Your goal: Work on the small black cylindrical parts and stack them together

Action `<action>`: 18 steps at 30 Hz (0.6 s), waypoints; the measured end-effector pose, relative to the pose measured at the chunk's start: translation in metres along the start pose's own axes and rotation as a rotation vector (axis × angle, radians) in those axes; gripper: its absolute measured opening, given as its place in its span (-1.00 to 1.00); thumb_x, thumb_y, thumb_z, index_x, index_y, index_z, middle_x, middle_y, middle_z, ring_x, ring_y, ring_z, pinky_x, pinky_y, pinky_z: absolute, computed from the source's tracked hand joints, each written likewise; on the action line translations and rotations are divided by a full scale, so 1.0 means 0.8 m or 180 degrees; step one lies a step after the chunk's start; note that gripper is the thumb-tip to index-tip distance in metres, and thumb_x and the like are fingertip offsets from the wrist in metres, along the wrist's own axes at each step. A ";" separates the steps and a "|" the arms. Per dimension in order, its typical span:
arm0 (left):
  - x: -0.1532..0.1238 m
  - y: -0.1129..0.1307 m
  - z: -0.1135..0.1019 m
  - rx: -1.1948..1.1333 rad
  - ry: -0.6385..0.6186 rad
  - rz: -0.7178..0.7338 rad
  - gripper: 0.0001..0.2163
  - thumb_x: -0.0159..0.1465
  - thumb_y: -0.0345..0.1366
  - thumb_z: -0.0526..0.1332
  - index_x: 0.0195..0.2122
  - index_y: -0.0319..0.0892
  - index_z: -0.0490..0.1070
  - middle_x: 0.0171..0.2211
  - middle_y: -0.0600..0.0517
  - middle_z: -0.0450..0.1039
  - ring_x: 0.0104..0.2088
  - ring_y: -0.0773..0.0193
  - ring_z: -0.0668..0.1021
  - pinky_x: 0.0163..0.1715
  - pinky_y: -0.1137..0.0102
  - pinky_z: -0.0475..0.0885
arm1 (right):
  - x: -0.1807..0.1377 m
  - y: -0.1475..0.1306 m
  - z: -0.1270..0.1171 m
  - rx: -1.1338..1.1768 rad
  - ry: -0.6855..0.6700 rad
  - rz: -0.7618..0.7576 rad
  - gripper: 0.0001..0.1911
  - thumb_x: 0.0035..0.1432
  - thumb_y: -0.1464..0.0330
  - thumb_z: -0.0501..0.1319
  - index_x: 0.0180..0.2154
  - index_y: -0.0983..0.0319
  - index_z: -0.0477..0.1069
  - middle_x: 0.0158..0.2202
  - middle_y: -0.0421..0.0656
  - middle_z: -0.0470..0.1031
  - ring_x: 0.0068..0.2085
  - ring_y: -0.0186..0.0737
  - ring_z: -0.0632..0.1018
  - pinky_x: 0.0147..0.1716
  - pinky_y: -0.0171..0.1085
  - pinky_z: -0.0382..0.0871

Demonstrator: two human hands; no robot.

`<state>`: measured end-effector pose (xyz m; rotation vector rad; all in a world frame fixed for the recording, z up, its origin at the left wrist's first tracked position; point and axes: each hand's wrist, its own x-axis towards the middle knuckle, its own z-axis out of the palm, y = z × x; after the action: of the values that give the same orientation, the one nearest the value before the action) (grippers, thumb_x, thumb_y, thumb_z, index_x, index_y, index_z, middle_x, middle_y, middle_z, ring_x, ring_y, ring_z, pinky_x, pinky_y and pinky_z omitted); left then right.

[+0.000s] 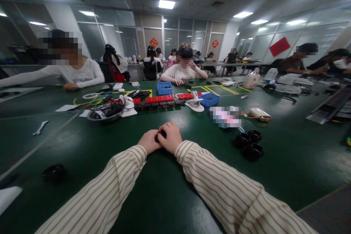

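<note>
Both my hands meet over the middle of the green table, fingers wrapped round a small black part (160,136) that looks round. My left hand (149,141) grips it from the left. From the right and above, my right hand (171,137) closes over it, covering most of it, so its full shape is hidden. To the right stand several glossy black ring-shaped parts (252,151), grouped close together. Another black ring-shaped part (54,173) lies apart at the lower left, beside my left sleeve.
Beyond my hands run red power strips (159,98), a white clip (195,102), blue bins (210,99) and a metal bowl (105,116) of cables. A wrench (41,127) lies left; a gold-coloured device (259,114) lies right. A co-worker (184,67) sits opposite.
</note>
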<state>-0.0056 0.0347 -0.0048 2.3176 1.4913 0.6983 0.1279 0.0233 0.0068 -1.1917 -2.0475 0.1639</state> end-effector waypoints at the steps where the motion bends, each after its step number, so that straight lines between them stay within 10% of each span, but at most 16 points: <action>1: 0.000 -0.001 0.000 -0.0051 -0.0038 0.0018 -0.82 -0.05 -0.33 0.23 -0.37 -0.19 0.39 -0.37 0.01 0.45 -0.30 0.13 0.49 -0.28 0.38 0.36 | 0.000 -0.001 -0.001 0.0028 -0.0037 -0.0068 -0.94 -0.01 0.44 0.13 -0.41 0.22 0.35 -0.33 -0.16 0.37 -0.20 -0.18 0.31 -0.17 -0.21 0.13; 18: -0.002 -0.005 0.003 -0.0308 -0.0024 0.0214 -0.48 -0.08 -0.29 0.33 -0.06 -0.17 0.29 -0.11 -0.02 0.39 -0.11 0.14 0.45 -0.06 0.34 0.32 | -0.001 -0.002 -0.002 0.0018 0.0300 0.0208 -0.74 0.04 0.23 0.16 -0.25 0.25 0.30 -0.23 -0.09 0.31 -0.14 -0.12 0.31 -0.13 -0.14 0.13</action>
<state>-0.0078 0.0347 -0.0091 2.3039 1.3511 0.7608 0.1282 0.0213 0.0083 -1.2403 -1.9267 0.1423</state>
